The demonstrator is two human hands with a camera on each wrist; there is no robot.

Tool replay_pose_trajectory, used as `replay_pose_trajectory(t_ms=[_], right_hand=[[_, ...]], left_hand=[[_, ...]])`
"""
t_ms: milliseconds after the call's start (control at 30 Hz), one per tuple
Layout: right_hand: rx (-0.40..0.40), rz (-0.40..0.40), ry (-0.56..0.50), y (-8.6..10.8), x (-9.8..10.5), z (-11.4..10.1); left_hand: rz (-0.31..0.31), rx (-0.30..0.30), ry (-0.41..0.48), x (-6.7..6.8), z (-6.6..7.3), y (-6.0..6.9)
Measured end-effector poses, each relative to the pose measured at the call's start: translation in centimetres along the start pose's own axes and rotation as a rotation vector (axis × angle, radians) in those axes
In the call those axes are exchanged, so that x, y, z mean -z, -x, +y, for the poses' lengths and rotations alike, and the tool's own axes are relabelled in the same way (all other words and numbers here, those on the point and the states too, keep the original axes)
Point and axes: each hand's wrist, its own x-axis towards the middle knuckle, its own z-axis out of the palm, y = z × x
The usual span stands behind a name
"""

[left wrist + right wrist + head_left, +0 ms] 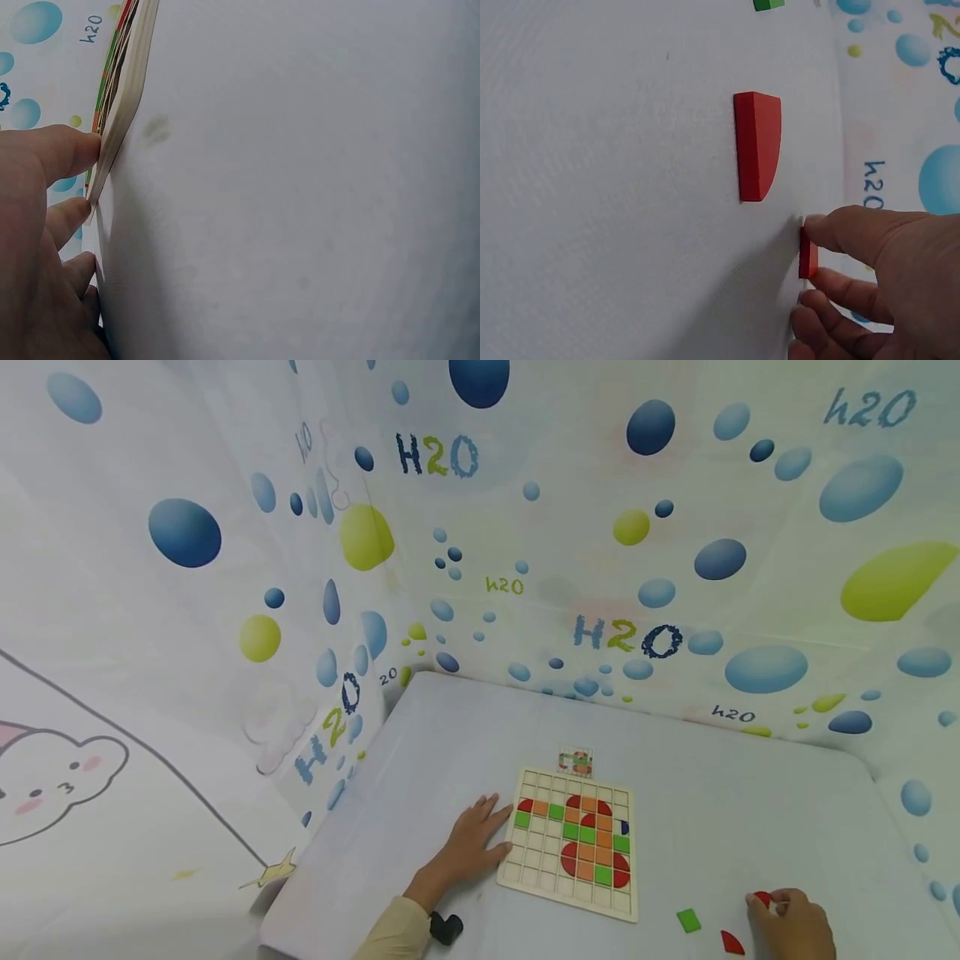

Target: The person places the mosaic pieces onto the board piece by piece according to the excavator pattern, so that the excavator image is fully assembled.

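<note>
A pale wooden grid board lies on the table, with red quarter-round, orange and green square pieces and one part-blue piece set in its cells. My left hand rests at the board's left edge; in the left wrist view its thumb and fingertips touch the board's side. Off to the right, my right hand pinches a red quarter-round piece between thumb and index finger, at the tabletop. Beside that hand lie another red quarter-round piece and a green square.
A small printed pattern card lies just beyond the board's far edge. Near the left forearm is a small black object of unclear kind. Walls covered in bubble-print sheets border the white table at the back and left.
</note>
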Motion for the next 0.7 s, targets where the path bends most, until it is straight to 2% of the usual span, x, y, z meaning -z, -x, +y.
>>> replay_pose_trajectory(t_ms=[100, 200, 700], right_hand=[[0.113, -0.014, -0.008, -0.32, 0.00, -0.22], [0.179, -0.040, -0.002, -0.43, 0.01, -0.44], [0.230, -0.009, 0.018, -0.52, 0.22, -0.98]], left_hand=[[0.002, 0.001, 0.006, 0.17, 0.14, -0.01], [0.000, 0.002, 0.007, 0.22, 0.20, -0.03], [0.006, 0.009, -0.013, -0.05, -0.04, -0.14]])
